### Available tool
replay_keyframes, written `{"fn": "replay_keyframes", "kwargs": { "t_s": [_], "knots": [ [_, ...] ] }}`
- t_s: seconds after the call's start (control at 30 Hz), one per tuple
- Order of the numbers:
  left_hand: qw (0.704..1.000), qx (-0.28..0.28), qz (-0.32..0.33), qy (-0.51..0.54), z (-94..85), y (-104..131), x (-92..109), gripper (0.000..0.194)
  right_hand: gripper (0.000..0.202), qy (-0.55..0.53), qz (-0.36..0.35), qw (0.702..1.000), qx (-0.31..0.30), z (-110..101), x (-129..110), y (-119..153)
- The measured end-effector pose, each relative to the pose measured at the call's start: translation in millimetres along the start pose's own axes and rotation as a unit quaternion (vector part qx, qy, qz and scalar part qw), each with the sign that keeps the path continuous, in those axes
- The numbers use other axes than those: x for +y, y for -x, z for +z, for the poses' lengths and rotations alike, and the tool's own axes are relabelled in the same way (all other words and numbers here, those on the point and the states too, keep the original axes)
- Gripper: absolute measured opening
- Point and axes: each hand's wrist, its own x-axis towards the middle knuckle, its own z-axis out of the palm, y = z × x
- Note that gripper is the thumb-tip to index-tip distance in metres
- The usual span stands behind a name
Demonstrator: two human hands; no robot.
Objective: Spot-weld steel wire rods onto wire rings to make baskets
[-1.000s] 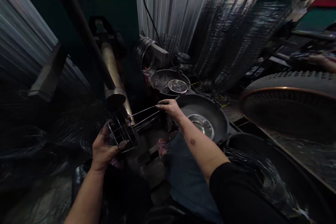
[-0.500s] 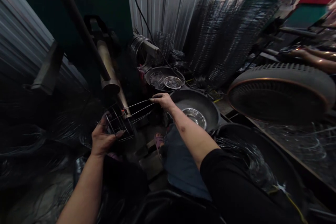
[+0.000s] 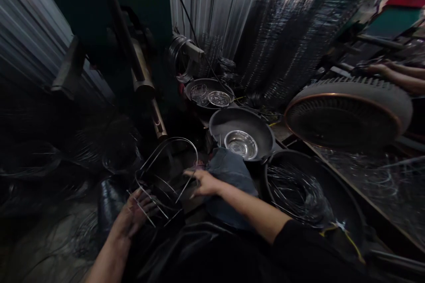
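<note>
A wire rack [image 3: 158, 207], made of thin bent metal wires with a tall rounded loop, is held low before my body. My left hand [image 3: 136, 212] grips its near left side, fingers curled among the wires. My right hand [image 3: 204, 184] is beside the rack's right side with thumb and fingers apart; its fingertips are close to a wire, and I cannot tell whether they touch it. Above and beyond the rack are the machine's dark metal cylinder [image 3: 145, 89] and a copper-coloured rod tip [image 3: 160, 128], apart from the wires.
To my right, a dark pan [image 3: 262, 126] holds a shiny metal bowl [image 3: 244, 143]. A nearer pan [image 3: 348, 199] holds bundled wires [image 3: 308, 203]. A farther pan [image 3: 207, 82] holds small wire parts. A round fan [image 3: 348, 110] stands at right, near another person's arms [image 3: 398, 73].
The rack has come down and toward me, away from the rod tip, and has turned so its loop points away. The red glow is gone. My right hand has released the wire and opened.
</note>
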Motion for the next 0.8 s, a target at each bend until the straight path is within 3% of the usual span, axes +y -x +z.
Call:
{"fn": "replay_keyframes", "kwargs": {
  "t_s": [0.07, 0.13, 0.17, 0.23, 0.3, 0.4, 0.47, 0.57, 0.7, 0.8],
  "knots": [
    [0.995, 0.031, -0.091, 0.02, 2.5, -3, -8, 0.086, 0.042, 0.02, -0.063, 0.992, -0.107, 31, -14, 7],
    [0.986, 0.046, -0.157, 0.007, 4.4, -4, -11, 0.087, 0.024, -0.034, -0.064, 0.988, -0.139, 47, -30, 7],
    [0.986, 0.047, -0.161, -0.015, 4.2, -4, -12, 0.086, 0.023, -0.076, -0.047, 0.987, -0.131, 49, -37, 6],
    [0.99, 0.051, -0.091, -0.094, 1.3, -3, -14, 0.072, 0.025, -0.154, -0.004, 0.983, -0.1, 45, -48, 0],
    [0.98, 0.063, 0.032, -0.188, -3.1, 0, -20, 0.071, 0.024, -0.198, 0.034, 0.975, -0.093, 36, -55, -6],
    [0.925, 0.046, 0.214, -0.311, -7.0, 1, -28, 0.1, 0.019, -0.191, 0.06, 0.973, -0.119, 23, -63, -17],
    [0.884, 0.037, 0.29, -0.365, -5.5, 0, -30, 0.108, 0.018, -0.163, 0.048, 0.977, -0.127, 19, -69, -22],
    [0.872, 0.036, 0.306, -0.381, 3.7, -1, -24, 0.105, 0.015, -0.144, 0.03, 0.98, -0.134, 17, -80, -29],
    [0.887, 0.076, 0.282, -0.357, 22.5, 3, -10, 0.103, 0.016, -0.128, 0.037, 0.98, -0.149, 10, -93, -33],
    [0.915, 0.065, 0.282, -0.281, 32.9, 6, -8, 0.097, 0.02, -0.18, 0.037, 0.972, -0.147, 3, -96, -32]
  ]
}}
